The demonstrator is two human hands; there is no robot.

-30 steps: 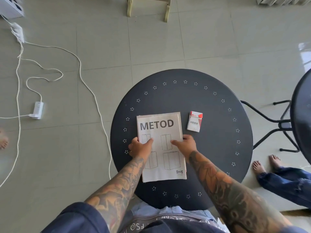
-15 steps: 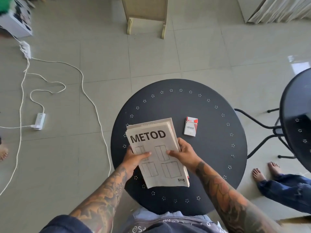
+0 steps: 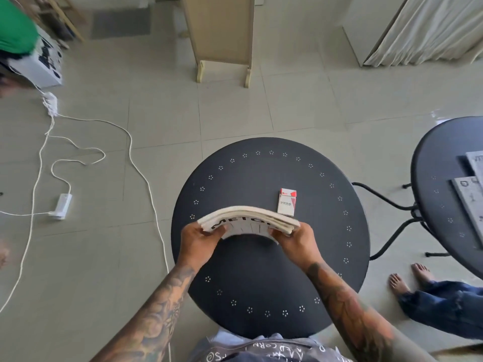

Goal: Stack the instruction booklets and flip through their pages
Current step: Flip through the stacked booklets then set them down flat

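Note:
A stack of white instruction booklets [image 3: 245,220], the top one printed METOD, is held up above the round black table [image 3: 261,270]. The stack is bowed upward in an arch, its far edge toward me, and its pages fan slightly at the right end. My left hand [image 3: 201,241] grips the left end, thumb on the cover. My right hand [image 3: 295,240] grips the right end, fingers under the pages.
A red-and-white VESS packet [image 3: 287,202] stands on the table just behind the stack. A second black table [image 3: 428,199] at right carries more booklets [image 3: 470,205]. A person's bare feet [image 3: 410,278] are beside it. White cables [image 3: 141,173] cross the floor at left.
Both hands have lifted the booklet stack off the table, tipped it up and bent it into an arch. The camera view has tilted up, showing more floor.

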